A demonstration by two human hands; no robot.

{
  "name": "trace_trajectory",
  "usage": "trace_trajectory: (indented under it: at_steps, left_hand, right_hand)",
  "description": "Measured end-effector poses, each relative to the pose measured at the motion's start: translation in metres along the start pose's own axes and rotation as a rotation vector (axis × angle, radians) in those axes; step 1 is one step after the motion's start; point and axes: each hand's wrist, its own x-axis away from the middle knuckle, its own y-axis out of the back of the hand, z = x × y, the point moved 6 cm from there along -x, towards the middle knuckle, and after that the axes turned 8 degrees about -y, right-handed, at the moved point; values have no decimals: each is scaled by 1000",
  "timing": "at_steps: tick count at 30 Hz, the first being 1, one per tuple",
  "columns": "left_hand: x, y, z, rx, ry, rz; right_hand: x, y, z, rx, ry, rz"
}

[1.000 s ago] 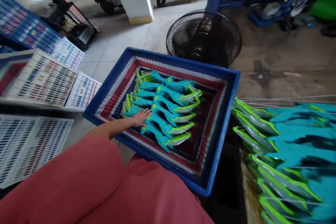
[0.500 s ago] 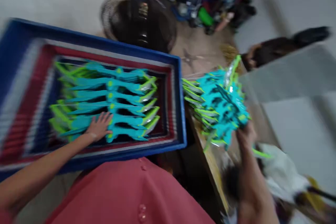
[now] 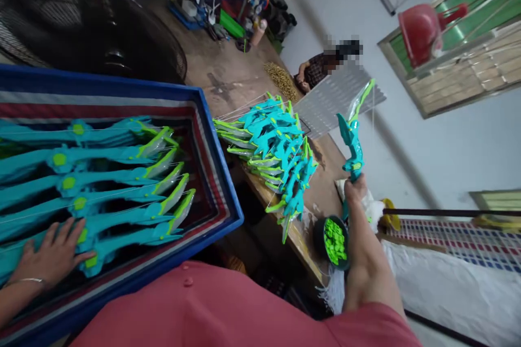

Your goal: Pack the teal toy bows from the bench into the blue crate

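My right hand (image 3: 355, 191) is closed round the grip of a turquoise toy bow (image 3: 353, 143), raised upright beyond the table's right side. Its lime-green tip points up, and a thin string hangs near it. My left hand (image 3: 52, 252) lies with spread fingers on the nearest toy bows in the blue crate (image 3: 222, 173). Those stacked toy bows (image 3: 109, 176) lie side by side, their green-edged tips toward the right. On the table, a heap of similar toy bows (image 3: 277, 143) lies tangled with their strings, between the crate and my right arm.
Beside the wooden table (image 3: 240, 68) edge is a dark bowl of small green pieces (image 3: 335, 241). A large fan (image 3: 81, 27) stands behind the crate. Farther off are a person (image 3: 315, 71), a grey perforated panel (image 3: 344, 95) and a red lamp (image 3: 419, 35).
My right hand has moved from the heap on the table up and away with one toy bow. My left hand stays on the crate's bows. The view has turned right.
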Motion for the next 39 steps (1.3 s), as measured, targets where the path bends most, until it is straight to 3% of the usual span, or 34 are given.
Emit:
trace_trajectory:
  at_steps: [2,4,6,8,11,14,16,18,21,25,29,34,37,39]
  left_hand:
    - [1,10,-3,-77,69,9]
    - [3,26,-19,-111,108,75]
    - [2,42,-40,-74,113,176]
    - [-3,53,-49,-50,162,225]
    - [-10,54,-48,27,170,247]
    - [-8,46,-45,45,236,227]
    - [-6,41,-48,63,258,209]
    - [-6,38,-52,82,251,188]
    - [-7,34,-57,101,232,148]
    - [0,31,-62,118,254,121]
    - [5,45,-56,222,298,28]
    - [-6,71,-27,169,302,-154]
    - [-17,65,-14,140,267,-238]
    - [-25,57,-3,159,237,-368]
  right_hand:
    - [3,10,11,-73,55,-7]
    - [16,21,37,-188,196,4]
    - [41,24,79,-295,416,54]
    - [85,18,138,-356,670,129]
    - [195,9,246,-474,1049,257]
    - [350,2,351,-522,1391,502]
    - [448,-13,408,-408,1495,615]
    - [530,-37,449,-283,1561,678]
    - [609,-79,478,-152,1586,716]
    - [652,-117,479,-79,1568,737]
    - [666,-127,480,-38,1562,757]
    - [659,-97,483,-22,1508,811]
    - [652,-71,482,-30,1438,860]
    - [648,-65,488,-51,1392,861]
